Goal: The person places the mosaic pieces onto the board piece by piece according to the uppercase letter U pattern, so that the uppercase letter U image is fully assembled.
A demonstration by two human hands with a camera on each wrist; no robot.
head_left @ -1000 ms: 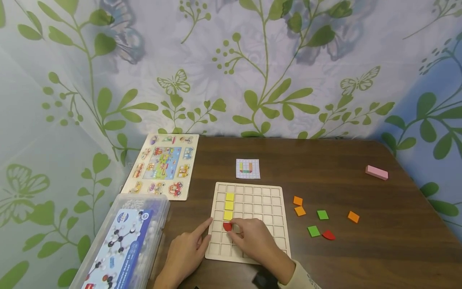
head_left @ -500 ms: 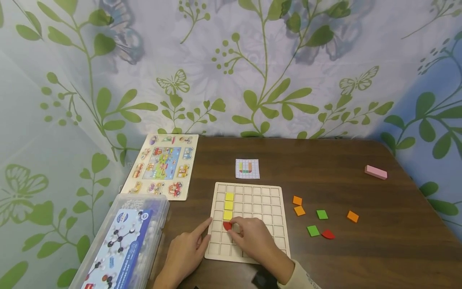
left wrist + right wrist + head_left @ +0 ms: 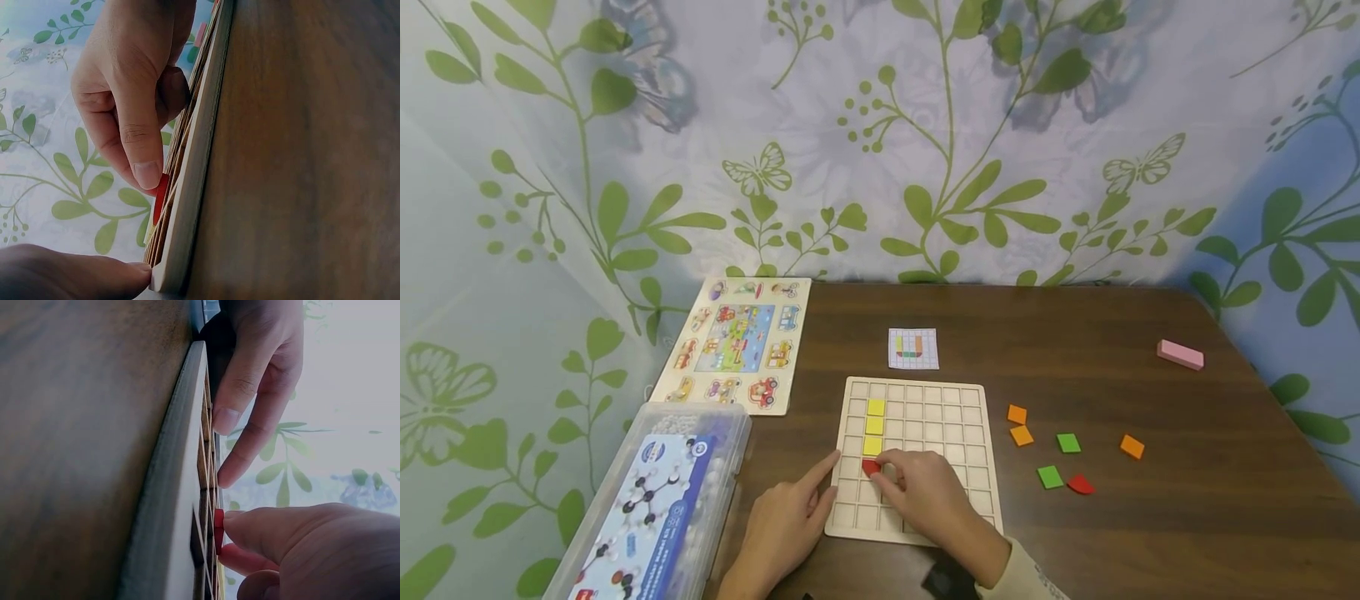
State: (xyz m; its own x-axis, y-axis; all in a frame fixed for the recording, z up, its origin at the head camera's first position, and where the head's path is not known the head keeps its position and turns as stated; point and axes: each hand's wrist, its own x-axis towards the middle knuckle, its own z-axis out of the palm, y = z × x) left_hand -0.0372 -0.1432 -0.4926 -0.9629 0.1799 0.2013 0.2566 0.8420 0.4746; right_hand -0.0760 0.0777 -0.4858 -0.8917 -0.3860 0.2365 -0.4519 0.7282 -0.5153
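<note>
Right hand [image 3: 927, 498] pinching one red piece [image 3: 869, 467] on grid board [image 3: 934, 427]; left hand [image 3: 782, 522], forefinger straight, touching board's edge; three yellow tiles [image 3: 874, 426] lying aboard, six loose pieces [image 3: 1051, 477] lying right of board.

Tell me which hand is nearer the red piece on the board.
Right. The right hand pinches the red piece; the left hand is at the left edge of the grid board.

The right sleeve [image 3: 1017, 575] is cream, faintly grey-patterned.
</note>
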